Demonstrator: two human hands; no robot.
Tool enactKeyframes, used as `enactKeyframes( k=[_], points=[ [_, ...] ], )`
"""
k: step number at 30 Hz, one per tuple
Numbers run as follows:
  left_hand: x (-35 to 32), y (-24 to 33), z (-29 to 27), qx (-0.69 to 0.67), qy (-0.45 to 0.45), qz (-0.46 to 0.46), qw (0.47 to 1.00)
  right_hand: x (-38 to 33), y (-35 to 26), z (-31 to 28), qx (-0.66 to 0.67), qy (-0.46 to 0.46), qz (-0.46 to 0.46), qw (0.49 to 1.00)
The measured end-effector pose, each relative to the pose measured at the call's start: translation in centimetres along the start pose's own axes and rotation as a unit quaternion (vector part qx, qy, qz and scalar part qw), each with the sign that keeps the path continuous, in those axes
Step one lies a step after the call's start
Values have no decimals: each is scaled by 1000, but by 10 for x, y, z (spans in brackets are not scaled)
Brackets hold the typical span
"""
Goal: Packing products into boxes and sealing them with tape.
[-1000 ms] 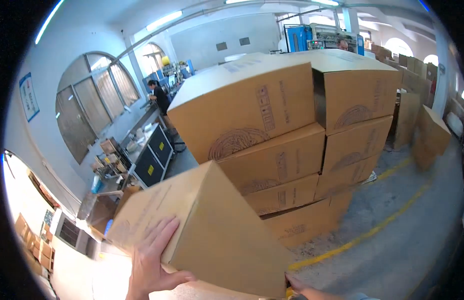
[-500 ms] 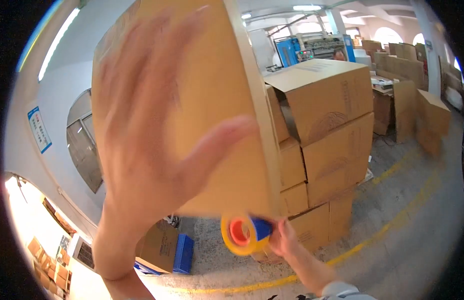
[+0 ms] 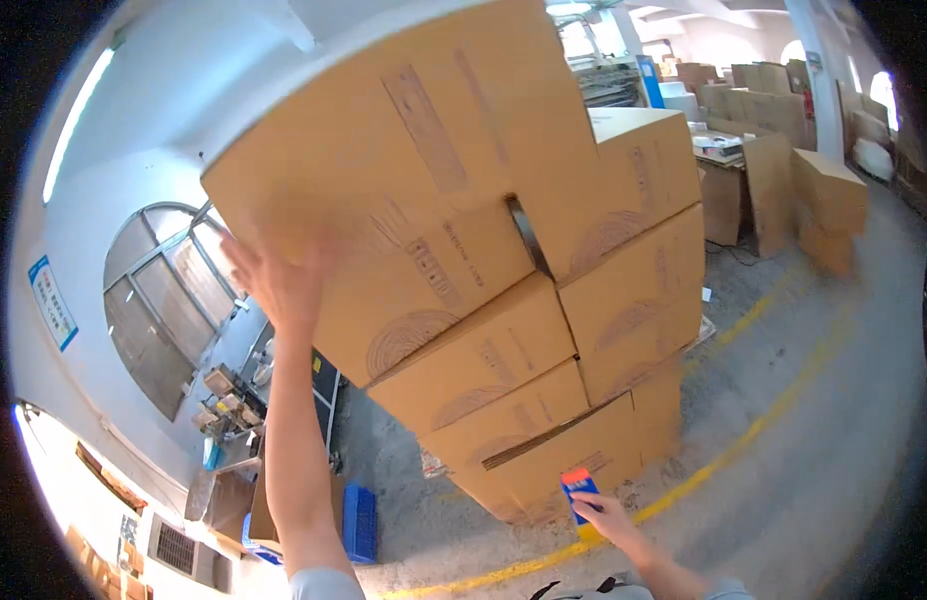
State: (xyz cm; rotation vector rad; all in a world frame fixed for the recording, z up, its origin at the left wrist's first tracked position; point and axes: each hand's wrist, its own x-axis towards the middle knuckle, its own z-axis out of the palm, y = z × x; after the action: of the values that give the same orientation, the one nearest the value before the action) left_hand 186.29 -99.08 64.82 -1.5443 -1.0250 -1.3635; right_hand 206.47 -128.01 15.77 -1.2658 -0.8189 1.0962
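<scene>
Large brown corrugated-cardboard top box: sitting over the left column, at the front upper edge of the stack; appearing to poke out past the stack's upper left corner; looking tilted, though not separable from fisheye bend.
Two-column stack of printed brown cardboard boxes: standing on the grey concrete floor, rising higher at left, showing a dark gap between columns near the top.
Left hand: reaching up to the lower left corner of top box, spreading fingers, not wrapping round anything; blurring at fingertips, so not showing whether touching or just beside.
Right hand: gripping a blue plastic hand tool with orange-red end, likely a tape dispenser; hanging low by the stack's bottom edge, well apart from top box.
Box handling: probably behaving bulky and stiff along edges, giving a little mid-panel; likely running smooth and dry, slipping under a flat palm; not revealing contents, so can't tell weight.
Box hold: best cupping opposite lower corners from underneath; avoiding pushing on panel centre; needing a free right palm for that.
Tool handling: looking light and rigid, likely sitting secure in one fist; best holding by the blue body.
Floor side: blue plastic crate standing left of the stack; yellow painted line curving round the front right.
</scene>
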Motion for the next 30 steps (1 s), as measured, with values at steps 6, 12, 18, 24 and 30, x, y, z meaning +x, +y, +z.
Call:
enactKeyframes(
  k=[6,12,18,24,30],
  points=[
    [10,-87,88,-374,-196,-335,842,-101,177,-120,-132,211,149,957],
    [30,-63,93,-603,-170,-373,685,-192,253,-188,-310,244,261,881],
    [28,59,92,-722,-109,-240,640,-325,381,-288,-575,26,191,795],
    [39,162,157,-562,-70,-218,795,-256,319,-222,-446,129,187,866],
    [13,282,217,-314,-172,-250,899,-260,320,-199,-197,343,272,877]
  ],
)
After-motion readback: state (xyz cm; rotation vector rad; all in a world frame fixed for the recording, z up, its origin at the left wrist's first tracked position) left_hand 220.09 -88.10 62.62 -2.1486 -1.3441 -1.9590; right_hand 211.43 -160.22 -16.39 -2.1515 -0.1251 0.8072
